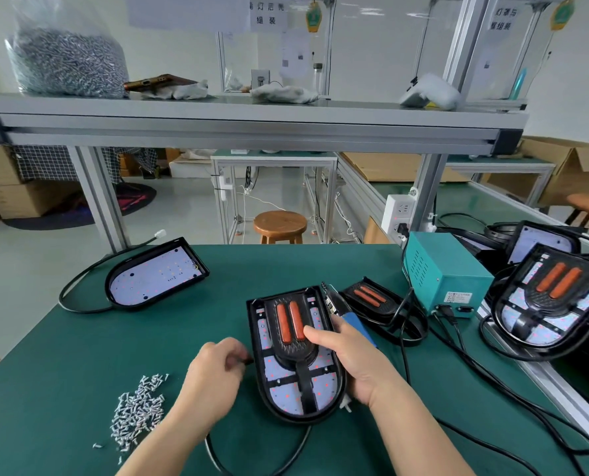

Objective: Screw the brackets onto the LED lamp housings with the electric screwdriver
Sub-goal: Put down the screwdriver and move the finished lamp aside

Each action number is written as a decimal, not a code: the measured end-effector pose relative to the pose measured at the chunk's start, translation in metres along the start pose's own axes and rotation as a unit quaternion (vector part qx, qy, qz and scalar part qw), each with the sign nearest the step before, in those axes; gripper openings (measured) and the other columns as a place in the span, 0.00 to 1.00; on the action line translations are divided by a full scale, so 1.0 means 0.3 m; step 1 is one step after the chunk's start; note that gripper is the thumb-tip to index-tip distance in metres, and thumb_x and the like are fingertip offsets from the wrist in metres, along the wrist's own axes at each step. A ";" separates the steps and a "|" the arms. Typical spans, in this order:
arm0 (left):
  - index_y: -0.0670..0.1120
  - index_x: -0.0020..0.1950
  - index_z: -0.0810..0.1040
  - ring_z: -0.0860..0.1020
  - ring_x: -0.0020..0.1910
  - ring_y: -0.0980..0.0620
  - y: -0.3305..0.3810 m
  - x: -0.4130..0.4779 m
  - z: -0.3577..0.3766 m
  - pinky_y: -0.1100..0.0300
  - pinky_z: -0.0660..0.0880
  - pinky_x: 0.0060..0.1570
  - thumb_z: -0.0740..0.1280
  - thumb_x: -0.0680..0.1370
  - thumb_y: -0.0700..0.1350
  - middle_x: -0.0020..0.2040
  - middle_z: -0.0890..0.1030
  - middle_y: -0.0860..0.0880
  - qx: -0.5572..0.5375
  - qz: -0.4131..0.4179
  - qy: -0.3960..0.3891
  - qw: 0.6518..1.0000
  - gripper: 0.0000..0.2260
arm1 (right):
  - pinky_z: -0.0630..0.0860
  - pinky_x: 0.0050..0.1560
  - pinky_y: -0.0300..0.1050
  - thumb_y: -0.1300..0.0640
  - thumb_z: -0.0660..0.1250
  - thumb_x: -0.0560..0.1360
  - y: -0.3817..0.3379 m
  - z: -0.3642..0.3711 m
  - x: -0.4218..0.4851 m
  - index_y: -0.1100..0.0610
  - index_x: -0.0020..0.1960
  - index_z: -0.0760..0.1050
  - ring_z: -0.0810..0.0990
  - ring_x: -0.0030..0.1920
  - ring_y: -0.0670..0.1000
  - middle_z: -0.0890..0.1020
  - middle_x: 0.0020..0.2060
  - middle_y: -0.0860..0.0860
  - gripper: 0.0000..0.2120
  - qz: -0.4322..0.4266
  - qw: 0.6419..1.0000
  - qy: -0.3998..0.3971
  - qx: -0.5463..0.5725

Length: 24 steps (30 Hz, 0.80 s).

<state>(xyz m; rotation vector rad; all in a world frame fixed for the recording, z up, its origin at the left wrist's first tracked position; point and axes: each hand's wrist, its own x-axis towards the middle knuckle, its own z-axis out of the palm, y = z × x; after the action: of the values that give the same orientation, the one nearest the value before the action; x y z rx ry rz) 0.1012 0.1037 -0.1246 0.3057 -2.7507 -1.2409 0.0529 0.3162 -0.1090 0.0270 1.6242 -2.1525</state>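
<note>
Now we are steadying the bracket [291,338], right grip [348,359] clamped on the screwdriver [354,324], left grip [214,376] unclear; likely fetching screws [138,413] next.

The surface [80,338] is a matt green mat, and the loose screws [138,413] on it are bright silvery metal. The lamp housing [254,338] is black plastic with a slight sheen, its bracket [291,352] ribbed matt black with two smooth orange strips; the electric screwdriver [354,323] has a smooth blue plastic body. The stool [280,223] is varnished wood, the shelf [251,132] brushed grey metal.
</note>
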 end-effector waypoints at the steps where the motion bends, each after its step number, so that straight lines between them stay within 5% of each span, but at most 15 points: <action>1: 0.48 0.42 0.79 0.75 0.41 0.46 -0.004 0.005 0.000 0.57 0.71 0.41 0.64 0.77 0.30 0.45 0.80 0.43 -0.075 -0.022 0.009 0.997 0.13 | 0.81 0.55 0.55 0.60 0.74 0.74 -0.003 0.000 -0.001 0.57 0.66 0.76 0.86 0.55 0.60 0.86 0.55 0.58 0.21 -0.001 1.000 -0.008 -0.006; 6: 0.39 0.47 0.80 0.77 0.38 0.48 0.013 0.026 0.011 0.59 0.75 0.39 0.61 0.80 0.27 0.40 0.80 0.42 -0.312 -0.092 0.039 0.945 0.11 | 0.80 0.60 0.60 0.58 0.75 0.71 -0.007 0.006 -0.009 0.57 0.65 0.77 0.84 0.57 0.62 0.85 0.57 0.59 0.22 -0.010 0.999 -0.031 0.004; 11: 0.35 0.50 0.78 0.83 0.32 0.46 0.086 0.034 0.020 0.54 0.83 0.34 0.59 0.81 0.30 0.39 0.84 0.39 -0.528 -0.173 0.012 0.832 0.08 | 0.82 0.52 0.52 0.60 0.71 0.77 0.000 0.038 -0.023 0.60 0.68 0.75 0.84 0.58 0.60 0.84 0.59 0.60 0.20 0.008 0.997 -0.065 0.035; 15: 0.30 0.62 0.76 0.83 0.51 0.35 0.131 0.031 0.019 0.38 0.79 0.56 0.58 0.80 0.33 0.57 0.81 0.32 -0.578 -0.230 -0.007 0.783 0.14 | 0.81 0.57 0.54 0.58 0.71 0.77 0.000 0.049 -0.032 0.62 0.64 0.81 0.83 0.60 0.60 0.83 0.61 0.62 0.17 0.030 0.990 -0.122 0.060; 21: 0.36 0.65 0.77 0.81 0.56 0.32 0.161 0.015 0.011 0.40 0.76 0.58 0.56 0.84 0.53 0.57 0.82 0.32 -0.613 -0.242 -0.010 0.752 0.23 | 0.80 0.58 0.54 0.57 0.68 0.79 0.005 0.055 -0.030 0.65 0.65 0.79 0.83 0.61 0.61 0.81 0.63 0.64 0.18 0.040 0.986 -0.140 0.082; 24: 0.39 0.58 0.80 0.84 0.48 0.34 0.159 0.015 0.012 0.43 0.81 0.46 0.54 0.82 0.64 0.52 0.84 0.34 -0.604 -0.199 -0.008 0.772 0.30 | 0.80 0.57 0.54 0.58 0.68 0.79 0.006 0.056 -0.034 0.66 0.63 0.81 0.83 0.60 0.60 0.81 0.62 0.64 0.16 0.057 0.982 -0.151 0.095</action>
<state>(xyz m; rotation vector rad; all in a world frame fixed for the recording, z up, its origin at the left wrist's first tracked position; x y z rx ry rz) 0.0897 0.1361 -0.0911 0.6914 -1.3472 -2.7205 0.0668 0.3038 -0.1026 -0.1393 1.2156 -2.0981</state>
